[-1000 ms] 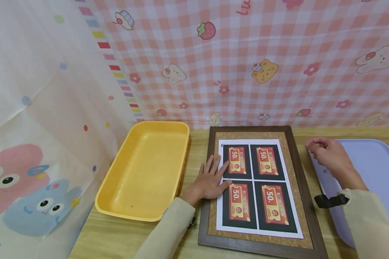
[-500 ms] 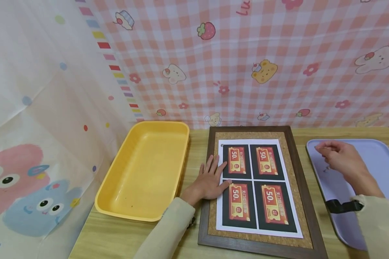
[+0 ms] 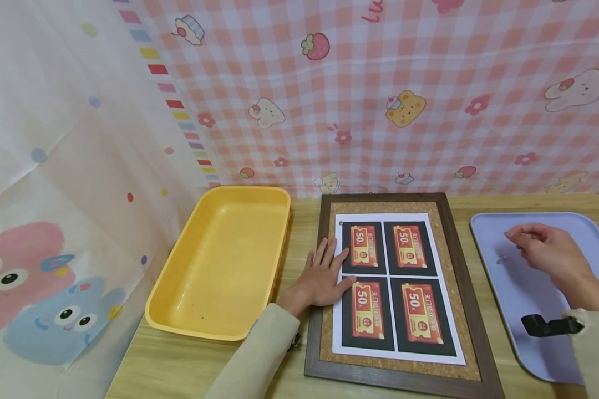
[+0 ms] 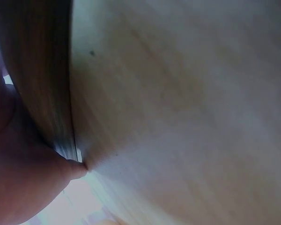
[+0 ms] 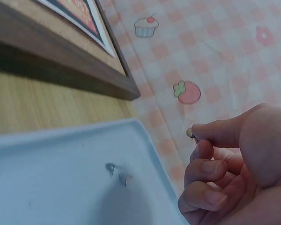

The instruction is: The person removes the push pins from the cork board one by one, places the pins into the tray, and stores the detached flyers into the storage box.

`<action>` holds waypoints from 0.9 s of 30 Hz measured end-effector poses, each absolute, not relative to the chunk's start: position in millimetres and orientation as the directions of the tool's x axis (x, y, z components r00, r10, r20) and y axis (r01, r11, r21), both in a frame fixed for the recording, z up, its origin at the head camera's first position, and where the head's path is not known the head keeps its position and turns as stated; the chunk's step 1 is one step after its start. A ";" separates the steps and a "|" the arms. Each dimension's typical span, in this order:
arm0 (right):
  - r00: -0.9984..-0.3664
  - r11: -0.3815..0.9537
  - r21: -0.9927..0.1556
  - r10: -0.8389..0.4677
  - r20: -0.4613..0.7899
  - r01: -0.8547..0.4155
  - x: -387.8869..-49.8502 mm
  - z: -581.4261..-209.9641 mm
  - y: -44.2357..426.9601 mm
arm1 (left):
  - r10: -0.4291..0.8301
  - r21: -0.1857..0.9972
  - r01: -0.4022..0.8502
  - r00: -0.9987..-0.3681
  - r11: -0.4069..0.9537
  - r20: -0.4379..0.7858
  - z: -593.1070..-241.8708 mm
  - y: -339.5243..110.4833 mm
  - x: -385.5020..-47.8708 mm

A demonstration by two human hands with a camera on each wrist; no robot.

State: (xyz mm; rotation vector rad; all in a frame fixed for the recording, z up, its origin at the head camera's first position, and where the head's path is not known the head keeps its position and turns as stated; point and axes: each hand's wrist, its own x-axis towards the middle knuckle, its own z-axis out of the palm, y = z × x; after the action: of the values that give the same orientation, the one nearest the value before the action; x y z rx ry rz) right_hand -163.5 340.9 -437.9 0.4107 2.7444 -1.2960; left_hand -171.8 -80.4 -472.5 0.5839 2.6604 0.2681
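A white printed sheet (image 3: 336,327) with red coupon pictures lies on a framed cork board (image 3: 399,372). One pushpin (image 3: 341,223) is at the sheet's top left corner. My left hand (image 3: 319,281) rests with spread fingers on the sheet's left edge and the frame. Over the lilac tray (image 3: 494,277), my right hand (image 3: 554,255) pinches a small thumbtack (image 5: 190,133) between thumb and finger. Other tacks (image 5: 125,178) lie in the tray below it, small in the head view (image 3: 501,259).
A yellow tray (image 3: 219,266) stands left of the board on the wooden table (image 3: 155,366). Behind the table hangs a pink checked cloth (image 3: 299,111), and a pale printed cloth (image 3: 95,183) hangs on the left.
My right hand has moved right, from the tray's left edge to over the tray, and the tacks beneath it now show. My left hand has stayed on the sheet.
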 end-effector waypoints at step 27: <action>-0.936 0.596 -0.722 0.245 -0.254 0.352 -154.2 -463.5 361.4 | 0.433 0.260 0.356 -0.826 0.898 -0.362 -467.0 -80.4 -170.6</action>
State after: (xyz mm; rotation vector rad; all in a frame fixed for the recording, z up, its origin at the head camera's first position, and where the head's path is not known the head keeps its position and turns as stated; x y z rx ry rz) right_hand -154.2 361.4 -463.5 0.5052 2.6904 -1.2594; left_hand -170.6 -80.4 -467.0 0.5762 2.6442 0.2530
